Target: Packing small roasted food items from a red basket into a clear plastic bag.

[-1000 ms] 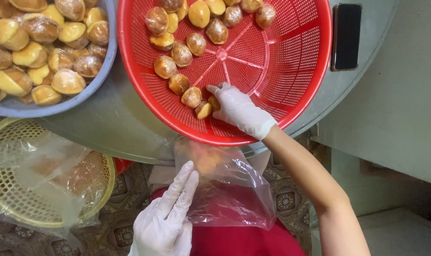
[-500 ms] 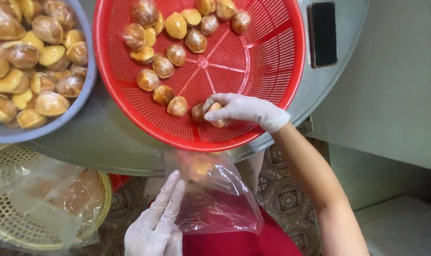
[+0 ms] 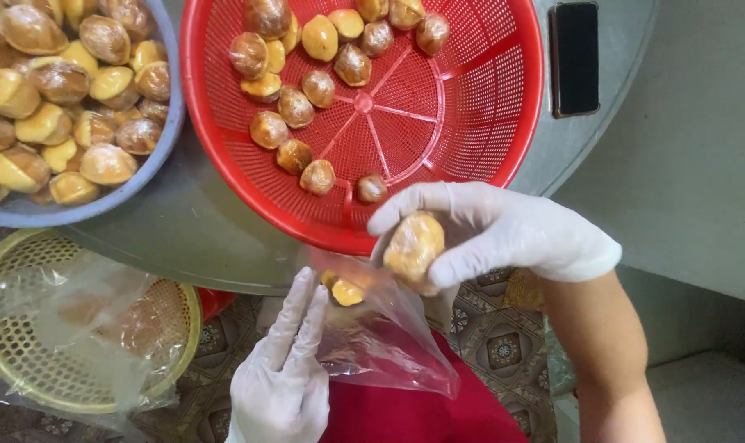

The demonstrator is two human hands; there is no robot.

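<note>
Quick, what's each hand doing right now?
Left hand: holding the clear plastic bag open.
Right hand: closed on a small golden bun.

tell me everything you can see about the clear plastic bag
The clear plastic bag is thin, crinkled and see-through, hanging below the edge of the grey table over a red cloth. Its mouth is up beside the rim of the red basket. The gloved left hand holds its side with flat fingers; the gloved right hand holds a golden-brown bun at its opening. At least one yellow bun piece lies inside.
</note>
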